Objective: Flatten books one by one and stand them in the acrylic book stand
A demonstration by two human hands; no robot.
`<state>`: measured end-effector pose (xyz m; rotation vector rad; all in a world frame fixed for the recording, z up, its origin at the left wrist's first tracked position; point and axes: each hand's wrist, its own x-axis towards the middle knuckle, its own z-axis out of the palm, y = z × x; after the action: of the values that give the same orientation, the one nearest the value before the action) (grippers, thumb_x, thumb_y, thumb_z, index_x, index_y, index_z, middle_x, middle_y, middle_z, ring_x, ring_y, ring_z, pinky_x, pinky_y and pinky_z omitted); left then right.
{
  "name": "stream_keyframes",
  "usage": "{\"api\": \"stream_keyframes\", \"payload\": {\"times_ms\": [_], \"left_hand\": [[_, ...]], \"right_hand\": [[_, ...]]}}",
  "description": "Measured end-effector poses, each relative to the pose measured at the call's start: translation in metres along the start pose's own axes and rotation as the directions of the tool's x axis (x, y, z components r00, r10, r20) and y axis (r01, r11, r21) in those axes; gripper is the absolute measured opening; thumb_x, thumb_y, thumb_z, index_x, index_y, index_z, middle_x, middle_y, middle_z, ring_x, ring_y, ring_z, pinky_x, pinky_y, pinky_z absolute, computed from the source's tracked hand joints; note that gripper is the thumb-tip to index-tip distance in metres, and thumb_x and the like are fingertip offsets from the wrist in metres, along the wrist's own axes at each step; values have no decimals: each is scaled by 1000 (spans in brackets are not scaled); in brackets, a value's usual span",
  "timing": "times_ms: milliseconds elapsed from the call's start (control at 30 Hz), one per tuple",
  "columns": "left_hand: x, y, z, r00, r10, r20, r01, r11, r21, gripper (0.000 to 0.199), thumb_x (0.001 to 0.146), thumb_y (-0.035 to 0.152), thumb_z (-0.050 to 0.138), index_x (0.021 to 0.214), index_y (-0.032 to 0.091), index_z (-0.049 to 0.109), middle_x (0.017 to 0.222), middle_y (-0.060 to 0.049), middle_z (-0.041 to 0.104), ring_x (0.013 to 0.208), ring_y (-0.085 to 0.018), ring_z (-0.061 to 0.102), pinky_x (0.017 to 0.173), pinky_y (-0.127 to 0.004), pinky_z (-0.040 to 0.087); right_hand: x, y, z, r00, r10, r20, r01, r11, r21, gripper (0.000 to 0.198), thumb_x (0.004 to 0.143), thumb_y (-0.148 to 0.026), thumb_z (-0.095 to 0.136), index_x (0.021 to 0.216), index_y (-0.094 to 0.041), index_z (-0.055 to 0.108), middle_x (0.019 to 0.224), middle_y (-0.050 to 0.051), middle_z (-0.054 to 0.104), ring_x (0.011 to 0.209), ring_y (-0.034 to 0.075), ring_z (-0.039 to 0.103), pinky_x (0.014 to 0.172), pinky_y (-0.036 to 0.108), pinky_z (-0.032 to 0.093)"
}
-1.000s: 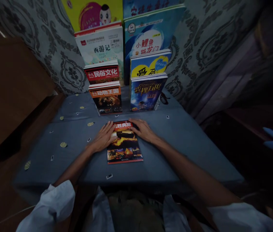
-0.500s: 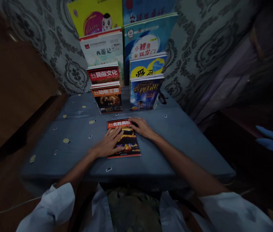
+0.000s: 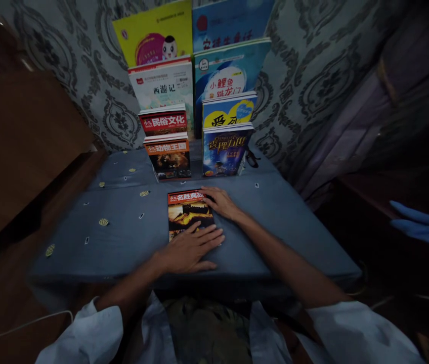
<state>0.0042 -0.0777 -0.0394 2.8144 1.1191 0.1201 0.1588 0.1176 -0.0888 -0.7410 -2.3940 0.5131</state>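
Observation:
A small book point(image 3: 190, 209) with a red title band and a dark golden cover lies flat on the cloth-covered table point(image 3: 123, 242) in front of me. My left hand point(image 3: 191, 247) rests palm down across the book's lower edge, fingers spread and pointing right; it hides the bottom of the cover. At the upper right corner of the book, my right hand point(image 3: 220, 203) lies with its fingers stretched over the edge and the end of the title. Neither hand grips anything.
Behind the book stand two stepped rows of upright books, the left with a lion-cover book point(image 3: 169, 157) in front, the right with a blue-purple book point(image 3: 224, 151). Dark glasses point(image 3: 252, 159) lie beside them. A blue-gloved hand point(image 3: 423, 227) shows at the right, a brown cabinet point(image 3: 20, 141) at the left.
My left hand has slid from the middle left of the cover down to its lower edge and rightward. My right hand stays at the upper right corner. The view has shifted slightly.

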Motion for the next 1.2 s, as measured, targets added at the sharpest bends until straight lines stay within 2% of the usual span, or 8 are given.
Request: {"api": "stream_keyframes", "payload": {"times_ms": [167, 400, 700, 867, 1000, 1100, 1200], "left_hand": [[-5, 7, 1, 1000, 5, 2, -5, 1000, -3, 73, 101, 62, 29, 159, 20, 14, 164, -8, 28, 154, -21, 18, 125, -49, 8], [-17, 20, 4, 1000, 14, -26, -14, 1000, 0, 71, 102, 60, 32, 158, 20, 20, 163, -8, 29, 153, -22, 20, 125, -49, 10], [-21, 26, 11, 999, 15, -41, -14, 999, 37, 64, 100, 38, 50, 156, 21, 24, 163, -5, 31, 153, -21, 22, 124, -47, 18], [-28, 34, 12, 998, 13, -59, -12, 1000, 25, 53, 101, 24, 43, 153, 20, 33, 161, -4, 37, 150, -21, 29, 124, -43, 22], [-36, 42, 10, 998, 20, -59, -17, 999, 42, 52, 102, 22, 37, 154, 21, 31, 160, -3, 39, 149, -20, 32, 123, -41, 24], [-40, 48, 15, 996, -17, -83, 26, 994, 109, 51, 104, 24, 34, 155, 22, 29, 158, -4, 40, 148, -19, 34, 121, -40, 26], [-43, 53, 27, 978, -129, -162, 161, 966, 202, 49, 105, 23, 32, 154, 19, 34, 156, -8, 44, 146, -20, 37, 120, -42, 27]], "right_hand": [[-3, -10, -1, 1000, 14, 11, -13, 998, -57, 36, 98, -29, 50, 130, -25, 65, 139, 11, 62, 130, 28, 56, 109, 54, 41], [-14, -21, -3, 999, -13, 34, 16, 998, -65, 36, 98, -28, 50, 130, -22, 66, 138, 14, 63, 128, 29, 57, 107, 53, 43], [-20, -27, -5, 1000, -23, 21, 24, 998, -49, 36, 97, -31, 50, 129, -25, 66, 137, 12, 64, 126, 29, 59, 108, 54, 42], [-20, -33, -9, 999, -23, 25, 24, 999, -39, 35, 97, -32, 51, 125, -21, 68, 132, 14, 67, 119, 30, 61, 105, 53, 43], [-19, -42, -11, 999, -32, 23, 32, 999, -38, 33, 96, -32, 52, 119, -20, 72, 121, 13, 71, 107, 29, 64, 99, 50, 46], [-18, -48, -14, 999, -32, 34, 33, 999, -34, 33, 96, -33, 49, 115, -20, 74, 106, 12, 74, 96, 28, 65, 96, 49, 47], [-17, -52, -17, 998, -21, 54, 22, 1000, -14, 36, 97, -35, 46, 115, -21, 74, 95, 10, 74, 89, 26, 66, 97, 48, 46]]}}
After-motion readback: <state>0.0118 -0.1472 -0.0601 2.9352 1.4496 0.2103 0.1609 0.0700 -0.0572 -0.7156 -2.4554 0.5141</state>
